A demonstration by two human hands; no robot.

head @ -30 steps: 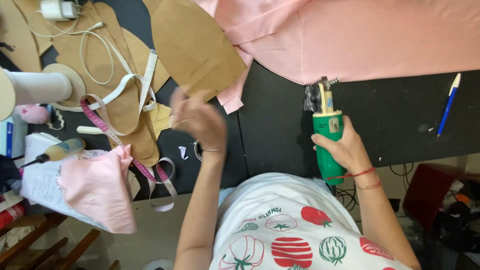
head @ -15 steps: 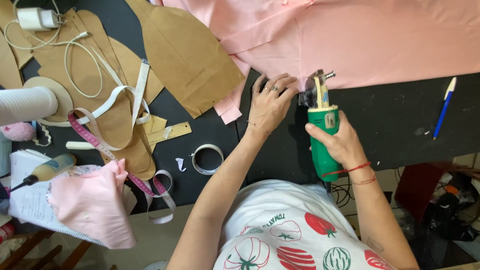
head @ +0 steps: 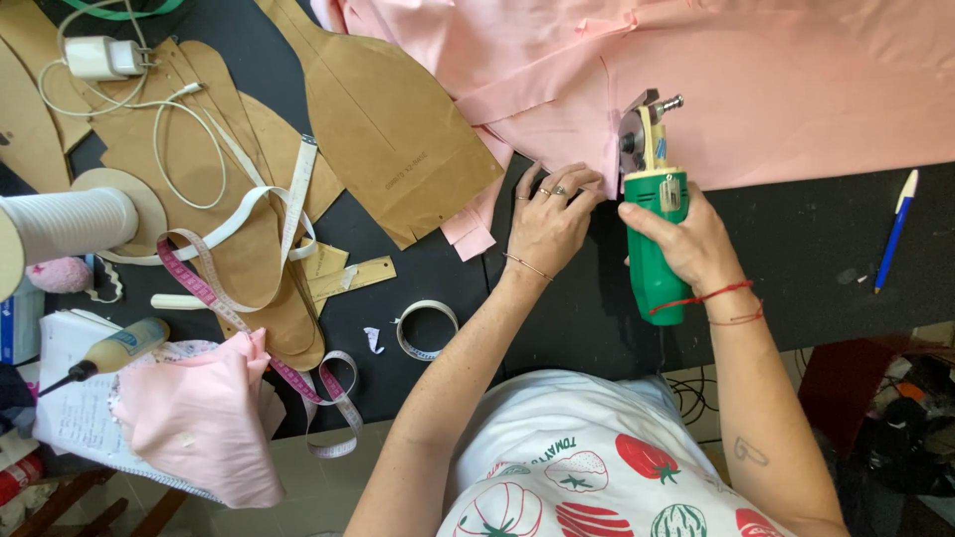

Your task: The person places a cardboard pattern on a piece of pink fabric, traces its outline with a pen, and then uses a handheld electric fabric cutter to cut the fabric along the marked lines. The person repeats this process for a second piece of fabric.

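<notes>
Two hands busy on the black counter: right hand wrapped tight round the green fabric cutter, left hand spread flat on the pink cloth just beside the blade. Could nick those fingers if the cutter slips or the cloth bunches up.

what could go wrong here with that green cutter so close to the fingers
1. The left hand presses the pink fabric right beside the blade of the green handheld electric cutter gripped by the right hand; a slip might nick the fingertips.
2. The fabric looks bunched near the blade, so the cut may wander.
</notes>
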